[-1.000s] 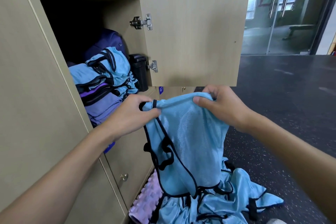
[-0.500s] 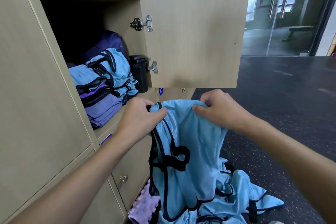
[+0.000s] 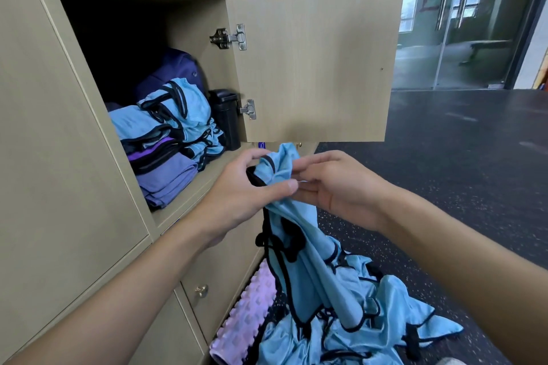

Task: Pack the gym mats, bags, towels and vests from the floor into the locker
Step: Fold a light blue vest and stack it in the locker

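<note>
- A light blue vest (image 3: 299, 264) with black trim is hanging bunched and creased, its lower end trailing into a heap of matching vests (image 3: 370, 332) on the floor (image 3: 444, 172).
- A small blue tag (image 3: 261, 145) on the locker (image 3: 74, 157) is showing below the open door (image 3: 314, 53); its writing is too small to read.
- The left hand (image 3: 237, 198) is gripping the vest's top, thumb across the cloth. The right hand (image 3: 338, 187) is pinching the same top between nearly straight fingers, just in front of the shelf's (image 3: 192, 192) front edge.
</note>
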The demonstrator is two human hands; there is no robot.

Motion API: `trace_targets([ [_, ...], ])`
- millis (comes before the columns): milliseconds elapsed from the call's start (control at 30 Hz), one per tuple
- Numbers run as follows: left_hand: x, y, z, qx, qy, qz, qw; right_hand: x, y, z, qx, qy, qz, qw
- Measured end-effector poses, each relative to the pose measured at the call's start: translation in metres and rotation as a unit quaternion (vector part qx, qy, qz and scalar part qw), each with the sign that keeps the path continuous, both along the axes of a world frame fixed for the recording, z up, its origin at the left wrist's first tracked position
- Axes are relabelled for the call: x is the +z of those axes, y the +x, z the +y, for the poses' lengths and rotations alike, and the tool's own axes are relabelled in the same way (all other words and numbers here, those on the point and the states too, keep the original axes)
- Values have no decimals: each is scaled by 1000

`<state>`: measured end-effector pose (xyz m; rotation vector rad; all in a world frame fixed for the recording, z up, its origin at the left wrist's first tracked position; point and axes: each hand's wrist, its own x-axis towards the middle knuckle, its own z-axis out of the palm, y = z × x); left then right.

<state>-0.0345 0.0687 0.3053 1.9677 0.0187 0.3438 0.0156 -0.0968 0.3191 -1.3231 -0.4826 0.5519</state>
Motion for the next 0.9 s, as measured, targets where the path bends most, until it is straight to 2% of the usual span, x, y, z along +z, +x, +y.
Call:
trace_targets([
  [67,-1,1,2,38,-35,-14,999,1,1,-2,12,20,9,1000],
  [100,0,2,4,47,-72,-14,996,0,2,-2,-3,10,-17,1000],
  [167,6,2,7,51,-145,-6,988,-4,5,-1,-87,-49,-135,986],
  [233,14,1,10,27,-188,5,982,-10,11,-1,-145,-81,-194,967],
  [333,25,-5,14,-35,-221,20,975,-16,12,-4,-73,-62,-163,982],
  [400,29,-8,13,-42,-234,27,971,-18,8,-4,-30,-39,-144,988],
  [533,26,-8,5,8,-267,11,964,-16,-1,5,-68,-7,-150,986],
  [600,16,-8,3,24,-247,15,969,-15,0,7,-126,7,-150,981],
  [733,0,-12,-6,-39,-151,45,987,-14,8,5,-192,29,-147,970],
  [900,-1,-17,-11,-103,-75,-43,991,-12,10,-1,-226,7,-158,961],
])
